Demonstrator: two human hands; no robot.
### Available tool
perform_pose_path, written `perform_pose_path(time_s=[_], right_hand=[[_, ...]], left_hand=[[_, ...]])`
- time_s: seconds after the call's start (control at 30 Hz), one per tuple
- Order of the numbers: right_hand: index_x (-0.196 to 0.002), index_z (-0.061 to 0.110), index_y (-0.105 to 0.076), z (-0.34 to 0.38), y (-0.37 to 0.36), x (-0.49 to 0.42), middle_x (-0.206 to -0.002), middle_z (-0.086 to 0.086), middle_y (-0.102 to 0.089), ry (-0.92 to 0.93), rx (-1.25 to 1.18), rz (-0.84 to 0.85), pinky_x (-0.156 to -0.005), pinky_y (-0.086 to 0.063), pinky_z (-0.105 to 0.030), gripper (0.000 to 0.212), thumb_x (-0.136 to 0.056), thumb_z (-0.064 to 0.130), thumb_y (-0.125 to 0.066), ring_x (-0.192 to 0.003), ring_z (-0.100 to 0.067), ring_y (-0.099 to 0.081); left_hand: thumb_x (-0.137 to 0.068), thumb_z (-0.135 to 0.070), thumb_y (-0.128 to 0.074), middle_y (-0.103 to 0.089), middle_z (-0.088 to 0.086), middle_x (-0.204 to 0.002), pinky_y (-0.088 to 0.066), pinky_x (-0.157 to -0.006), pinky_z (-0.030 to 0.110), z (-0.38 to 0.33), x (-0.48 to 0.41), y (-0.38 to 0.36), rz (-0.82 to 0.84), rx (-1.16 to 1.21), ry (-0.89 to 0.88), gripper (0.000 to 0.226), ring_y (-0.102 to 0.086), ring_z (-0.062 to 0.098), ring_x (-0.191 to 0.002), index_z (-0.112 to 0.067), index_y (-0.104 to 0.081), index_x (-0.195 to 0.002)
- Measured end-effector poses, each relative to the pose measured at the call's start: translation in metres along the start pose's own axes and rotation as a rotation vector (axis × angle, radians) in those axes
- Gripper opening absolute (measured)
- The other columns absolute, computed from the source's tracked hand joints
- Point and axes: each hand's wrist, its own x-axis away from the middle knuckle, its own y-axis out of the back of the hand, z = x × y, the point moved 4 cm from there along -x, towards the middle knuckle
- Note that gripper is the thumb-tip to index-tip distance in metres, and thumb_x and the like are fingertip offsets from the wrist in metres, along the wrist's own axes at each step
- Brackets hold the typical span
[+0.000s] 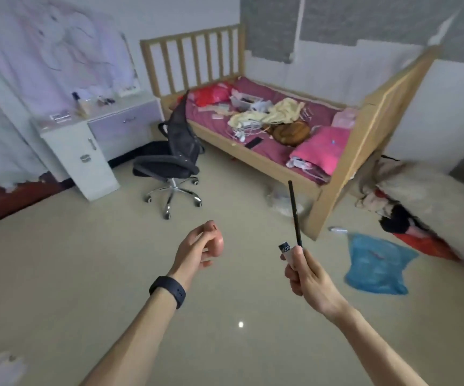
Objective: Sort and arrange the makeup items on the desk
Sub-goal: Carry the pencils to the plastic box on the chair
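Over the floor (86, 274), mid-room, grips a pink sponge (215, 243) in the left hand (193, 253); pinches a black pencil (294, 213), nearly upright, plus a small tube (287, 252) in the right hand (307, 277). Needs carrying far ahead-left to the table (111, 111), likely nearer the left hand.

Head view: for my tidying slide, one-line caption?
Left hand holds a pink sponge, right hand a black pencil and small tube, desk across the room.
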Motion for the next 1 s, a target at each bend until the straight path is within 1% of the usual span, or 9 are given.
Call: perform_pose_path(time_s=[0.13,0.23,0.33,0.43,0.53,0.67,0.77,0.87,1.0], right_hand=[[-0.096,0.009,-0.051,0.030,-0.123,-0.075,-0.068,0.003,-0.039,0.010,-0.042,0.157,-0.048,-0.029,-0.022,0.036,-0.107,0.041,-0.039,-0.051,-0.011,-0.033],[-0.094,0.011,-0.060,0.049,-0.194,-0.119,-0.077,-0.007,-0.037,0.003,-0.076,0.265,-0.053,-0.026,-0.028,0.026,-0.106,0.032,-0.049,-0.054,-0.018,-0.028],[-0.099,0.011,-0.068,0.066,-0.252,-0.165,-0.076,-0.003,-0.040,-0.051,-0.171,0.355,-0.052,-0.027,-0.026,0.021,-0.102,0.030,-0.057,-0.054,-0.018,-0.026],[-0.106,0.005,-0.064,0.082,-0.295,-0.220,-0.073,0.002,-0.044,-0.080,-0.164,0.420,-0.049,-0.031,-0.023,0.028,-0.101,0.032,-0.057,-0.052,-0.016,-0.026],[-0.107,0.005,-0.062,0.097,-0.331,-0.284,-0.071,0.004,-0.045,-0.083,-0.140,0.472,-0.048,-0.032,-0.022,0.032,-0.101,0.036,-0.057,-0.051,-0.015,-0.028],[-0.103,0.009,-0.062,0.129,-0.383,-0.380,-0.071,0.004,-0.044,-0.051,-0.097,0.561,-0.048,-0.034,-0.021,0.034,-0.102,0.042,-0.055,-0.050,-0.014,-0.031],[-0.100,0.011,-0.061,0.157,-0.414,-0.444,-0.070,0.003,-0.039,-0.072,-0.098,0.598,-0.048,-0.031,-0.021,0.034,-0.101,0.045,-0.054,-0.052,-0.013,-0.029],[-0.099,0.012,-0.058,0.182,-0.445,-0.504,-0.070,0.003,-0.037,-0.058,-0.081,0.633,-0.049,-0.030,-0.022,0.034,-0.105,0.042,-0.046,-0.053,-0.013,-0.027],[-0.097,0.010,-0.056,0.206,-0.494,-0.570,-0.067,0.002,-0.037,-0.061,-0.066,0.648,-0.050,-0.028,-0.024,0.033,-0.109,0.036,-0.038,-0.052,-0.012,-0.026]], left_hand=[[-0.059,-0.061,-0.071,-0.075,-0.013,-0.098,-0.053,-0.074,0.030,-0.021,-0.030,0.131,-0.151,0.047,-0.029,0.050,-0.074,0.010,-0.085,-0.047,-0.069,-0.108],[-0.057,-0.064,-0.069,-0.075,-0.012,-0.096,-0.051,-0.074,0.030,-0.035,-0.049,0.204,-0.246,0.060,-0.034,0.054,-0.074,0.009,-0.082,-0.045,-0.068,-0.108],[-0.061,-0.064,-0.068,-0.075,-0.010,-0.095,-0.052,-0.078,0.033,-0.053,-0.079,0.259,-0.311,0.057,-0.049,0.051,-0.074,0.011,-0.085,-0.044,-0.068,-0.107],[-0.071,-0.058,-0.069,-0.075,-0.010,-0.094,-0.054,-0.079,0.035,-0.070,-0.120,0.298,-0.362,0.062,-0.053,0.040,-0.074,0.010,-0.085,-0.043,-0.068,-0.108],[-0.085,-0.049,-0.068,-0.074,-0.004,-0.104,-0.055,-0.078,0.033,-0.086,-0.170,0.329,-0.408,0.075,-0.039,0.032,-0.072,0.017,-0.095,-0.039,-0.065,-0.115],[-0.086,-0.047,-0.067,-0.073,-0.004,-0.099,-0.053,-0.077,0.034,-0.119,-0.243,0.369,-0.473,0.092,-0.031,0.020,-0.071,0.019,-0.091,-0.037,-0.069,-0.104],[-0.080,-0.050,-0.061,-0.067,-0.002,-0.080,-0.051,-0.076,0.036,-0.148,-0.290,0.391,-0.472,0.102,-0.020,0.021,-0.071,0.020,-0.083,-0.031,-0.061,-0.074],[-0.072,-0.050,-0.061,-0.065,0.002,-0.080,-0.051,-0.076,0.038,-0.169,-0.334,0.417,-0.502,0.180,-0.005,0.023,-0.075,0.029,-0.089,-0.027,-0.062,-0.076],[-0.064,-0.050,-0.068,-0.070,0.005,-0.091,-0.053,-0.075,0.038,-0.185,-0.383,0.463,-0.585,0.305,0.009,0.034,-0.074,0.033,-0.088,-0.024,-0.067,-0.085]])
